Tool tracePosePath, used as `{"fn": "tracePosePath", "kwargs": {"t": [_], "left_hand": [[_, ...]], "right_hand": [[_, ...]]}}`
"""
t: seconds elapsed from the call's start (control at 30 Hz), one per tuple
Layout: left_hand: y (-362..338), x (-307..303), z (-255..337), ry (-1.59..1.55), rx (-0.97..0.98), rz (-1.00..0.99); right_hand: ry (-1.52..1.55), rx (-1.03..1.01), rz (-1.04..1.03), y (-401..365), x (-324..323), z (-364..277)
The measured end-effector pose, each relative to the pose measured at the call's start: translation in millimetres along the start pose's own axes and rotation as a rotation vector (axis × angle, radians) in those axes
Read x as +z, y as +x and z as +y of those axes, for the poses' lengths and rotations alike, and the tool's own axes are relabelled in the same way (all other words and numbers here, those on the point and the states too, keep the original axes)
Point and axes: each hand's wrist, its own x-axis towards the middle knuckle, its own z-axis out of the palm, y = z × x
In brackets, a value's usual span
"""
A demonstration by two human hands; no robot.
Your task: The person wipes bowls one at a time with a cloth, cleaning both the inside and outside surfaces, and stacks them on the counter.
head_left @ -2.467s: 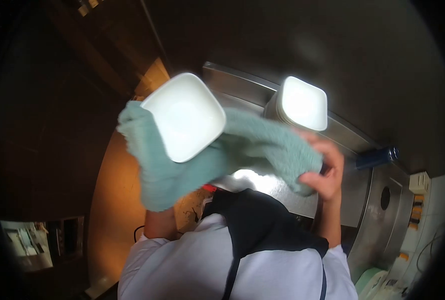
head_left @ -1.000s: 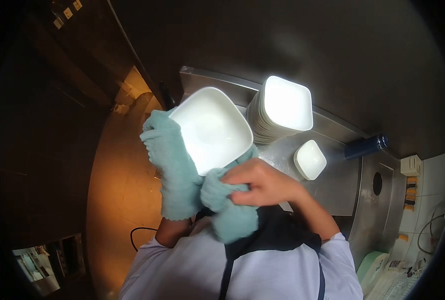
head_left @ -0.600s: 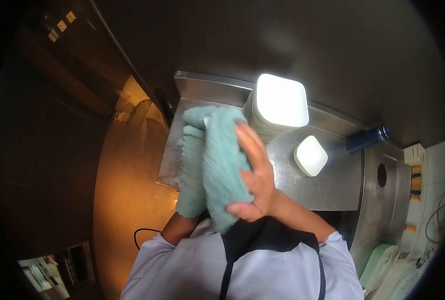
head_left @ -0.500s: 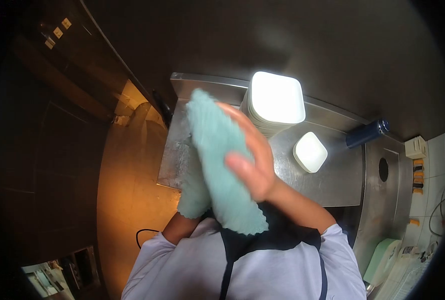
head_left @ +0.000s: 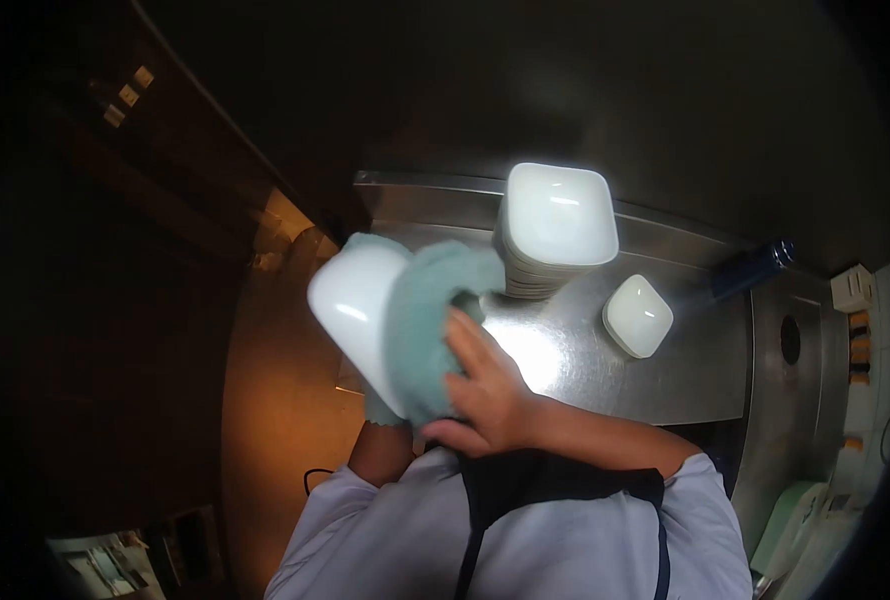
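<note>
A white square bowl (head_left: pixel 355 305) is held tilted in the air in front of my chest, partly wrapped in a pale green cloth (head_left: pixel 420 340). My right hand (head_left: pixel 487 390) grips the cloth on the bowl's right side, fingers bent over the fabric. Bowl and cloth hide my left hand; only its wrist shows below them, and the bowl rests on that side with cloth behind it. Just beyond my hands stands a tall stack of white square bowls (head_left: pixel 563 218). To the right, a smaller white bowl (head_left: pixel 639 318) sits on the steel counter (head_left: pixel 605 385).
A dark blue bottle (head_left: pixel 750 270) lies near the counter's back right. Further right is a steel surface with a dark round hole (head_left: pixel 790 341). A light green container (head_left: pixel 790 525) stands at lower right. The floor (head_left: pixel 275 400) shows at left.
The cloth has turned and opened out, and the white bowl inside it now shows. My right hand has moved lower along the cloth. The camera view has shifted slightly.
</note>
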Motion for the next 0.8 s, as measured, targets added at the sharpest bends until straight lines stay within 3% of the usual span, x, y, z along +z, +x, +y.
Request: {"fn": "tracePosePath", "kwargs": {"t": [0.07, 0.23, 0.3, 0.37, 0.47, 0.57, 0.7, 0.8], "left_hand": [[-0.7, 5.6, -7.6, 0.018, -0.007, -0.001], [3.9, 17.2, -11.8, 0.098, 0.014, 0.013], [8.0, 24.2, -7.7, 0.165, 0.049, 0.023], [6.9, 33.1, -0.5, 0.282, 0.108, 0.035], [24.2, 53.9, 18.4, 0.693, 0.318, 0.027], [66.5, 82.3, 34.0, 1.319, 0.699, -0.043], [101.1, 109.5, 23.7, 1.717, 0.905, -0.065], [99.1, 145.1, 12.3, 2.155, 1.062, -0.119]], "right_hand": [[-0.039, -0.106, 0.042, 38.7, -14.8, -7.5], [0.51, 0.517, 0.171, 47.1, -21.1, 31.2], [0.578, 0.672, 0.242, 30.5, -15.6, 45.1], [0.457, 0.675, 0.314, -3.3, -1.6, 47.2], [0.127, 0.695, 0.0, -40.4, -7.3, 40.3], [-0.185, 0.595, -0.411, -38.0, -47.2, 23.2], [-0.299, 0.441, -0.123, -50.9, -73.7, 20.9], [-0.243, 0.584, -0.044, -63.2, -77.8, 24.8]]}}
